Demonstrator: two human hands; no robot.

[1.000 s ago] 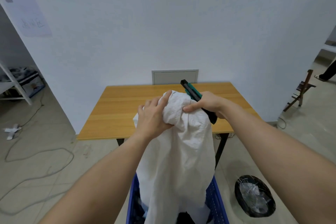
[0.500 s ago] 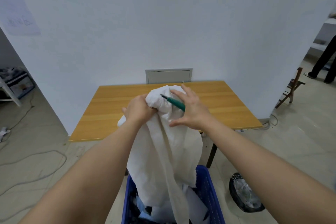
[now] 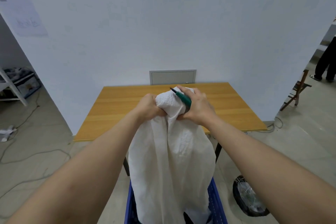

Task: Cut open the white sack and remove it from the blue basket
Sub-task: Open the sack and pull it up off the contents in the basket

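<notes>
While your left hand (image 3: 150,107) is balled tight around the gathered neck of the white sack (image 3: 171,151), your right hand (image 3: 197,109) curls over the bunched top from the other side, fingers closed on the cloth and pinning a green-handled cutter (image 3: 181,96) against it, its dark tip poking toward the upper left of the frame. Both grips meet at centre frame, in front of the wooden table (image 3: 236,107).

From your fists the sack hangs long and limp down the middle of the frame, its lower end still inside the blue basket (image 3: 217,203) at the bottom edge. Judging by that, the lifting is well along but not finished: the tail has yet to clear the rim. No cut shows on the visible cloth, so you cannot confirm the opening from here. Dark contents seem to sit in the basket beneath the sack.

To the lower right a black bin (image 3: 249,196) stands on the floor. A paper sheet (image 3: 23,12) hangs on the wall at the upper left; its marks are too blurred to read, and no brand or label shows elsewhere.
</notes>
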